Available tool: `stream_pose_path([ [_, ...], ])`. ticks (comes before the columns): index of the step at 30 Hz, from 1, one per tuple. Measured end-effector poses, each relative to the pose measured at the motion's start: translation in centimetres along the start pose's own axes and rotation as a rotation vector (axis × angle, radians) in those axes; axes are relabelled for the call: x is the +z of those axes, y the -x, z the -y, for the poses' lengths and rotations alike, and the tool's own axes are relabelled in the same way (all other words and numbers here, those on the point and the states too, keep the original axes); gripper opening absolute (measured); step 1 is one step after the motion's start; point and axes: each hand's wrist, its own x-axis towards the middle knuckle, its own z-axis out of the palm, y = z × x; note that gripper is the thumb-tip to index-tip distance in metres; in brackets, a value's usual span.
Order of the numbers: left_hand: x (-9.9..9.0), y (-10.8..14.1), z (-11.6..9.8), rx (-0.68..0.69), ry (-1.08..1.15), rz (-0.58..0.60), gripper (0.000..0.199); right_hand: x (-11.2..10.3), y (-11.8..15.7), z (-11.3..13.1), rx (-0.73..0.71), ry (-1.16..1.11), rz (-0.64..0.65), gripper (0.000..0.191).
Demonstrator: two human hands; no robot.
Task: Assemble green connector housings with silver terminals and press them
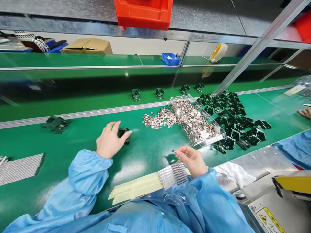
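Note:
My left hand point(110, 139) hovers over the green work surface with thumb and fingers apart in a C-shape. A small dark green plastic part point(123, 133) stands between its fingertips, and the thumb partly covers it. Whether the thumb touches it, I cannot tell. Lower right, my right hand point(191, 159) pinches a small metal piece point(173, 150) between thumb and fingers. Just below that hand, a sheet with rows of small silvery pieces point(167, 177) lies by pale yellow strips point(136, 187). Beyond the hands are a pile of loose metal pieces point(160, 118) and a clear tray point(210, 141) full of them.
A heap of dark green parts point(233, 119) lies right of the tray, with several more along the back ledge and one part point(56, 125) at left. Another gridded sheet point(21, 170) lies far left. An orange bin point(144, 14) hangs overhead. Another person's hand point(305, 112) shows at right.

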Motion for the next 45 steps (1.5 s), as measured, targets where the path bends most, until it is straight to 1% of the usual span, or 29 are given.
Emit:
stream_pose_path([
  [2, 0.7, 0.9, 1.1, 0.068, 0.166, 0.030, 0.086, -0.3, 1.8, -0.3, 0.003, -0.050, -0.012, 0.047],
  [4, 1.8, 1.6, 2.6, 0.169, 0.306, 0.115, 0.107, -0.3, 3.2, -0.7, -0.003, -0.078, -0.022, 0.042],
  [5, 2.4, 1.7, 3.2, 0.211, 0.346, 0.161, 0.114, -0.1, 3.7, -1.0, -0.001, -0.094, -0.014, 0.040],
  [6, 3.0, 1.7, 3.6, 0.237, 0.368, 0.193, 0.117, 0.1, 4.1, -1.4, 0.002, -0.111, -0.004, 0.039],
  [7, 3.5, 1.6, 3.7, 0.252, 0.376, 0.205, 0.115, 0.5, 4.3, -1.7, 0.006, -0.125, 0.014, 0.038],
  [9, 4.5, 1.2, 3.1, 0.272, 0.385, 0.200, 0.099, 1.5, 4.6, -2.2, 0.006, -0.138, 0.054, 0.036],
  [11, 5.1, 1.2, 1.6, 0.305, 0.447, 0.197, 0.076, 2.4, 4.8, -2.6, -0.021, -0.151, 0.044, 0.034],
  [13, 5.4, 2.0, -0.6, 0.336, 0.626, 0.230, 0.062, 3.3, 5.0, -2.6, -0.052, -0.170, -0.009, 0.034],
  [15, 5.4, 3.6, -3.1, 0.318, 0.903, 0.318, 0.058, 3.9, 5.4, -2.4, -0.068, -0.194, -0.064, 0.034],
  [17, 5.2, 5.5, -5.7, 0.265, 1.158, 0.440, 0.057, 4.2, 6.0, -2.1, -0.081, -0.199, -0.095, 0.031],
  [18, 5.0, 6.4, -6.9, 0.241, 1.244, 0.497, 0.057, 4.4, 6.3, -2.0, -0.094, -0.188, -0.113, 0.029],
  [20, 4.6, 7.9, -8.7, 0.213, 1.331, 0.581, 0.056, 4.5, 6.8, -1.8, -0.143, -0.142, -0.154, 0.022],
  [22, 4.3, 8.7, -9.8, 0.204, 1.363, 0.640, 0.053, 4.6, 7.2, -1.8, -0.191, -0.091, -0.185, 0.017],
  [24, 4.2, 9.1, -10.3, 0.211, 1.377, 0.684, 0.051, 4.7, 7.5, -1.8, -0.227, -0.068, -0.216, 0.014],
  [28, 4.5, 9.5, -10.1, 0.261, 1.384, 0.722, 0.047, 5.0, 7.8, -2.0, -0.260, -0.038, -0.278, 0.012],
  [32, 4.7, 9.8, -9.6, 0.317, 1.353, 0.757, 0.043, 5.1, 7.9, -2.3, -0.274, 0.012, -0.325, 0.015],
  [34, 4.7, 9.9, -9.5, 0.341, 1.318, 0.727, 0.037, 5.2, 8.0, -2.5, -0.255, 0.027, -0.340, 0.017],
  [36, 4.6, 10.1, -9.6, 0.356, 1.286, 0.669, 0.032, 5.4, 8.1, -2.6, -0.225, 0.016, -0.333, 0.019],
  [39, 4.4, 10.4, -9.9, 0.330, 1.276, 0.603, 0.028, 5.7, 8.2, -2.6, -0.162, -0.116, -0.314, 0.017],
  [42, 4.0, 10.8, -10.2, 0.274, 1.272, 0.596, 0.028, 5.9, 8.3, -2.2, -0.080, -0.276, -0.311, 0.019],
  [45, 3.6, 10.9, -10.4, 0.241, 1.251, 0.588, 0.028, 5.9, 8.3, -1.9, -0.042, -0.347, -0.308, 0.023],
])
